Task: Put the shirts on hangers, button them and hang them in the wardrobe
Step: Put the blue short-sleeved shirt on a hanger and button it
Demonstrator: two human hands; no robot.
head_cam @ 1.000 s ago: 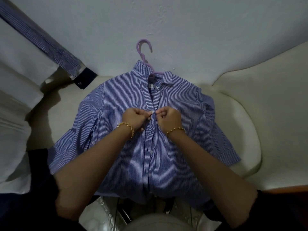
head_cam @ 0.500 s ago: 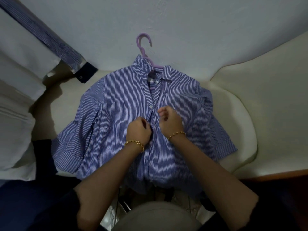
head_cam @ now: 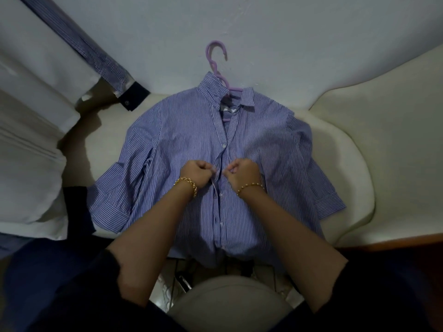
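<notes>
My left grip [head_cam: 198, 174] and right grip [head_cam: 243, 172], fingers curled, pinch the striped shirt [head_cam: 182, 140] at its placket; neck label [head_cam: 227, 109] at twelve o'clock unreadable.

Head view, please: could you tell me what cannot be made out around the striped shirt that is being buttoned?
Button in work: head view, hidden between the pinching fingers of the left hand and right hand.
Purple hanger: its shoulders lie under the striped shirt; only hook and neck show.
Shirt hem: dark, partly behind the forearms.
Checked sleeve, upper left: cut off by the frame edge.
</notes>
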